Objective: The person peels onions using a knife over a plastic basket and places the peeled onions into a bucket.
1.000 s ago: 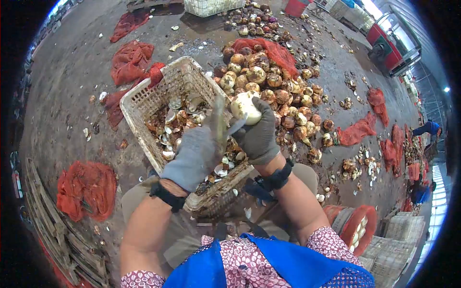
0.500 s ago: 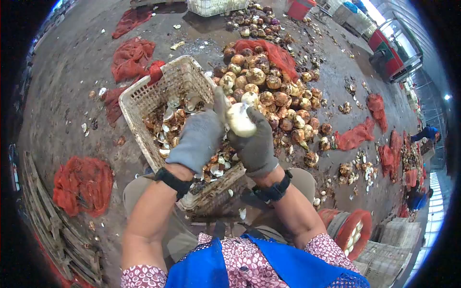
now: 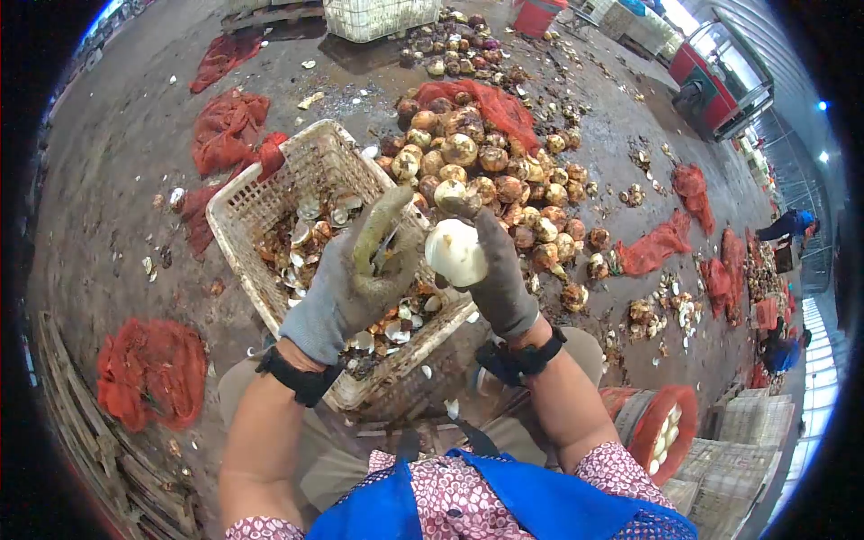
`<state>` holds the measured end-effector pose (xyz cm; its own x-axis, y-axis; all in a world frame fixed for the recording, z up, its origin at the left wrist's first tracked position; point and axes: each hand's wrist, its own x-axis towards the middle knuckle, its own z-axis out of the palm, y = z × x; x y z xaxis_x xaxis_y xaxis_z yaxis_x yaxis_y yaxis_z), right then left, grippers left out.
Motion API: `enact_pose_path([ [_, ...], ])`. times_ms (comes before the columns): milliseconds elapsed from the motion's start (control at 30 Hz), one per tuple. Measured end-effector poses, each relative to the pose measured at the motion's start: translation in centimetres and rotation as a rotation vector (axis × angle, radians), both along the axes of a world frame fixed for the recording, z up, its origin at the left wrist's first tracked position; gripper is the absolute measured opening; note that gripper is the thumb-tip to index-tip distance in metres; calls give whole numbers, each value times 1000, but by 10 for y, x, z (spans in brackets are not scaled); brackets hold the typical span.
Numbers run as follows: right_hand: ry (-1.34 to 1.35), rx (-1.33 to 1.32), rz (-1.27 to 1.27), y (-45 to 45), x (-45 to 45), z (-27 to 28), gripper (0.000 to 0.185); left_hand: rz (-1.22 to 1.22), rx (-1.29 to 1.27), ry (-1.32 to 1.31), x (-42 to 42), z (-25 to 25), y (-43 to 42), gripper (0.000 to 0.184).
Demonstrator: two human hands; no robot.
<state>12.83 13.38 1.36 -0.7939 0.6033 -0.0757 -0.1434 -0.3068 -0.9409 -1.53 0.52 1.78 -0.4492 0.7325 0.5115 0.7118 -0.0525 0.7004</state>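
Looking pretty smooth and white, the onion (image 3: 457,255) is snug in the right hand (image 3: 498,277), just beside the left hand (image 3: 360,277), curled round a thin blade (image 3: 385,247).

At the left, a crumpled red mesh net (image 3: 171,364) lies near long weathered wooden slats (image 3: 106,450). A white plastic crate (image 3: 382,20) stands at the top, left of a red plastic bucket (image 3: 538,16); a red-and-green vehicle (image 3: 718,103) stands farther right.
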Motion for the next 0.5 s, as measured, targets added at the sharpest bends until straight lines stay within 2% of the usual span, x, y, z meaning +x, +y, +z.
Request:
enact_pose_path([
  [67,-11,219,87,4,1,4,60,-92,72,-94,5,12,0,42],
  [100,-68,175,91,7,-4,1,69,-124,-7,-291,5,21,-2,42],
  [133,-70,171,93,7,-4,0,69,-122,-10,-293,3,20,-2,42],
  [200,-135,432,259,3,-3,6,81,-191,-3,-407,-6,13,-4,43],
  [233,-135,379,297,-1,-4,11,92,-255,-25,-413,-11,6,-7,47],
  [333,-62,387,419,-6,-7,1,96,-133,-123,-405,-7,0,-8,52],
  [367,-8,897,416,-2,-11,-1,96,-96,-113,-356,-3,1,-4,58],
  [400,-8,888,422,-3,-11,-1,96,-75,-80,-26,-6,-3,-3,53],
  [467,-116,362,573,-6,-6,6,97,-198,-170,-262,-12,-9,-3,44],
  [500,-166,214,616,1,-1,16,95,-200,-174,-267,-19,-9,-7,44],
])
